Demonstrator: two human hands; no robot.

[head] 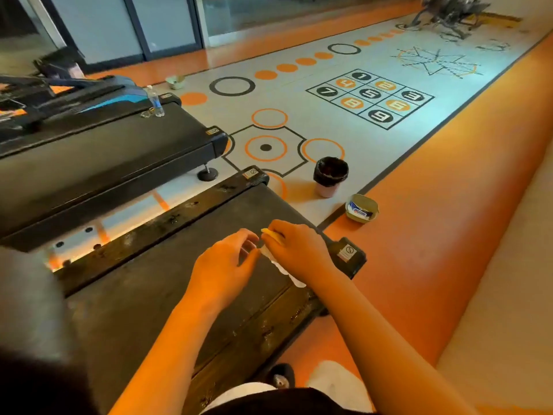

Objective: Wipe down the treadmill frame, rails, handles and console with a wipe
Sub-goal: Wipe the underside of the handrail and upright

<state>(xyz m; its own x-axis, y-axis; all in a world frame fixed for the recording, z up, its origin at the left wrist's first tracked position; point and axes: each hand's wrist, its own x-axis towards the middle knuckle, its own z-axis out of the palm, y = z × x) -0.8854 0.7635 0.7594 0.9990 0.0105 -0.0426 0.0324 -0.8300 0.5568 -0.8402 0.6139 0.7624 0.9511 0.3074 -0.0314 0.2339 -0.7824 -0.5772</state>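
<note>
A black treadmill [155, 283] runs from the lower left toward the middle, its side rails dusty and smudged. Both of my hands hover over its rear belt area. My right hand [299, 250] grips a small yellow packet at its fingertips, and a white wipe [284, 269] hangs down below that hand. My left hand [227, 262] has its fingers curled and pinches the near edge of the wipe. The treadmill's console and handles are out of view.
A second treadmill [104, 157] lies parallel on the left, with a water bottle [155, 101] standing on it. A small lined bin [329, 176] and a green tub [362, 208] with a packet stand on the floor beyond the treadmill's rear end. Orange flooring lies to the right.
</note>
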